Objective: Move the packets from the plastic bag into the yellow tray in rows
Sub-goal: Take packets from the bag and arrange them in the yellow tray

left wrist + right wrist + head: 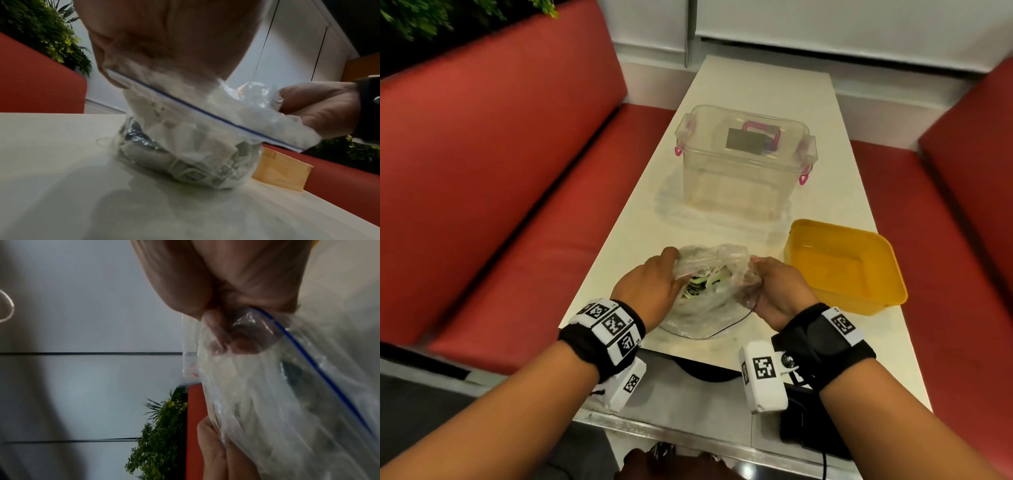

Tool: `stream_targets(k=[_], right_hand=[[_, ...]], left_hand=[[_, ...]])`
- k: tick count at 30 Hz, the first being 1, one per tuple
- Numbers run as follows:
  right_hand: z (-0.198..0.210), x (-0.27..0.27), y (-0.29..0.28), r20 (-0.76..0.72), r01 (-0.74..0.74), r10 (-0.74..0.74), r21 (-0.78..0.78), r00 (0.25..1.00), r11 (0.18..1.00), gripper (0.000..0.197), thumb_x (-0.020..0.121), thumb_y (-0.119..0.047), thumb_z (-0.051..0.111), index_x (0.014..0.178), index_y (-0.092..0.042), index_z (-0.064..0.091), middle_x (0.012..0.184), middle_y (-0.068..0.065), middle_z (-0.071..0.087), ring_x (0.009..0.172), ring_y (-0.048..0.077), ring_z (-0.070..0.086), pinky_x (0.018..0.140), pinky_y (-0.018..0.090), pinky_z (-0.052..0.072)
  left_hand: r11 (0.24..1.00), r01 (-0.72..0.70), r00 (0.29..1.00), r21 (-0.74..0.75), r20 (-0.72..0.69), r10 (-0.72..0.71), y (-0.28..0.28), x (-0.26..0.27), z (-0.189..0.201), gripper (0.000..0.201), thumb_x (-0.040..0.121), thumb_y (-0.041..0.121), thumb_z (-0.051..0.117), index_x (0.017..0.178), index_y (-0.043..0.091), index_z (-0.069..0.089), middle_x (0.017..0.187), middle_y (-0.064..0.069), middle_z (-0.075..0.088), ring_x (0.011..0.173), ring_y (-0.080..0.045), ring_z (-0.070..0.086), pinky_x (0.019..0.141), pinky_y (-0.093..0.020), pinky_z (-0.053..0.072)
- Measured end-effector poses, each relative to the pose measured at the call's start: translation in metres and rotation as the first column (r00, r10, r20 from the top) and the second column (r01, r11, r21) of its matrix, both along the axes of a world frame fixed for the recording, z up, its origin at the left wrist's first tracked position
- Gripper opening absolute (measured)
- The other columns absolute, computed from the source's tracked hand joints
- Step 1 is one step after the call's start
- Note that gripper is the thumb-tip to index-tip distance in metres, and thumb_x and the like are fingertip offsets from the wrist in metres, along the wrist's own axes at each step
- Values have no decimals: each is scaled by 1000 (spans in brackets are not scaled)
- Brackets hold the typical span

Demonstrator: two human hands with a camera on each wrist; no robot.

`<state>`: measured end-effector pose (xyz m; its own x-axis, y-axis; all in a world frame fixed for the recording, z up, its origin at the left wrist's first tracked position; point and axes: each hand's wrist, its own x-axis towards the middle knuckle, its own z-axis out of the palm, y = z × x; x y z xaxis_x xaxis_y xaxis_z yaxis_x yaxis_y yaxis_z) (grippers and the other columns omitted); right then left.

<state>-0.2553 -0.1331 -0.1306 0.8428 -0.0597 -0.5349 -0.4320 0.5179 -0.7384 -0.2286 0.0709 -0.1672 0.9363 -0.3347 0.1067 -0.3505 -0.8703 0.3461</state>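
Plastic bag (705,281) of packets (703,284) sits on table (756,82), just left of yellow tray (846,265). Left hand (650,284) and right hand (779,291) fingers pinch the bag's mouth, holding it apart.

The head view is evenly and brightly lit from above, with soft glare on the white table (808,102) and straight lines bowing toward the frame edges. My forearms at the bottom look stretched. The left wrist view is dimmer and grainy: my left hand (168,37) fills the upper centre out of focus, and a broad soft shadow spreads over the lower half. In the right wrist view my right hand (236,280) is blurred at the top, the plastic bag (287,386) smears at right, and a dark vignette curves along the left edge.
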Motion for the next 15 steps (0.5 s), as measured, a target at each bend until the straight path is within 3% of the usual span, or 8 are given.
stream_targets(k=[3,5,7,9,11,12,13,15], right_hand=[[1,0,-1,-93,1,4,61,996,998,26,104,-13,30,84,-9,47,47,-1,49,40,10,36,39,19,32],[1,1,-4,-135,4,12,121,991,993,28,104,-16,32,85,-7,51,54,3,51,38,10,36,37,18,29],[-5,5,-7,-190,40,-6,175,982,984,21,103,-16,37,98,-3,53,75,9,54,38,9,38,37,17,30],[-16,10,-9,-245,79,-36,168,969,983,24,101,-16,41,116,0,51,89,10,49,41,8,42,37,15,35],[-22,12,-9,-272,84,-37,163,961,983,37,100,-18,44,130,4,49,94,9,47,56,10,46,50,15,38],[-23,13,-10,-262,70,-16,197,965,978,38,99,-18,44,131,4,49,93,10,49,60,11,46,56,15,36],[-21,11,-9,-245,51,-4,187,970,981,34,99,-16,44,125,5,53,87,10,52,58,12,45,55,16,36],[-17,8,-7,-185,62,-47,78,982,995,19,100,-13,44,106,0,57,69,7,51,45,11,42,42,18,36]], left_hand=[[999,4,996,-45,91,0,6,1,2,47,92,40,57,130,16,42,112,-10,52,94,-31,56,74,-40,48],[998,17,968,-59,252,-2,8,1,6,54,82,38,72,123,17,45,110,-7,47,93,-28,53,73,-40,48],[989,114,900,-94,430,-63,7,1,10,51,73,28,81,109,20,45,108,-4,42,90,-25,49,71,-39,46],[971,239,796,4,572,-198,6,3,10,42,71,7,73,98,23,46,108,-3,41,85,-23,43,69,-35,38],[945,292,714,144,625,-316,7,6,8,39,67,-2,55,93,26,49,110,-4,42,83,-23,41,67,-32,29],[939,296,709,177,618,-340,9,7,8,36,69,-2,52,91,26,55,110,-3,44,82,-23,41,65,-32,28],[939,286,723,190,601,-341,10,9,7,33,73,-1,52,89,26,62,109,-3,46,82,-24,41,63,-33,29],[956,221,789,192,542,-291,11,11,7,35,72,-1,56,92,23,71,105,-4,53,81,-24,43,60,-32,31]])
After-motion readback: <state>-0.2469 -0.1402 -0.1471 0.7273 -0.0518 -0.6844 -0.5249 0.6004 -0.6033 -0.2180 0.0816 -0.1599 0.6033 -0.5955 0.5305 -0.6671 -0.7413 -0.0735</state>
